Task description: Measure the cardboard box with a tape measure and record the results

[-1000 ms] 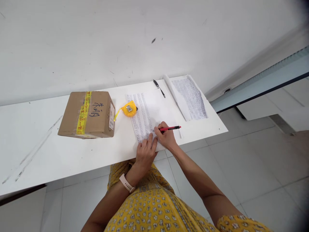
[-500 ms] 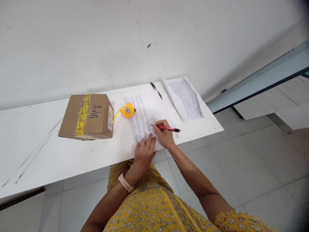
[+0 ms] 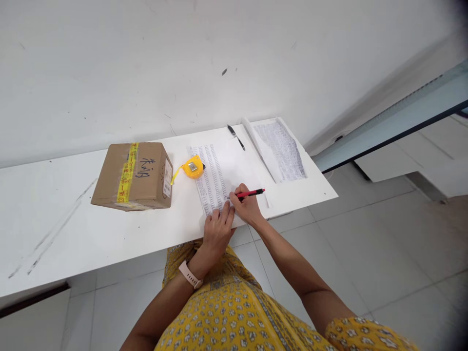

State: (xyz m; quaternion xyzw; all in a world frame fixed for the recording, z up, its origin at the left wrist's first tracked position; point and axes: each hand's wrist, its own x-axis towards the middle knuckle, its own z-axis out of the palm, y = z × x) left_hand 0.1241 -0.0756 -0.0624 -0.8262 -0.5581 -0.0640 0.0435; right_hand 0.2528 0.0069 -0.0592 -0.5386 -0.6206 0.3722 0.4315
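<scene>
"Left to right, how many of each?"

"One cardboard box (image 3: 141,178) on the tabletop (image 3: 91,239), between its back and front edges. Then one yellow tape measure (image 3: 193,167) overlapping the left side of a written sheet (image 3: 211,180), its short strip of blade pointing towards the box."

"And hands?"

"Two. The left hand (image 3: 218,229) lies on the sheet's lower part at the tabletop's front edge, fingers stretched out, unclenched; one pale pink band (image 3: 190,275) circles that wrist. Further right, one black pen (image 3: 236,138) lies near the back edge. Then comes the right hand (image 3: 246,207), fingers pinched round one red pen (image 3: 251,193), so two pens in all. Last, a second paper (image 3: 281,151) by the right edge, making two papers."

"How does the red pen look?"

"Slim, red and black, tilted, its back end towards the tabletop's right edge. It's over the sheet's lower right, near the front edge, well apart from the front right corner. The tip is too small for me to tell whether it touches."

"And the sheet?"

"White, with columns of small dark writing running lengthwise. The second paper is written far more densely, with a raised fold along its left side."
</scene>
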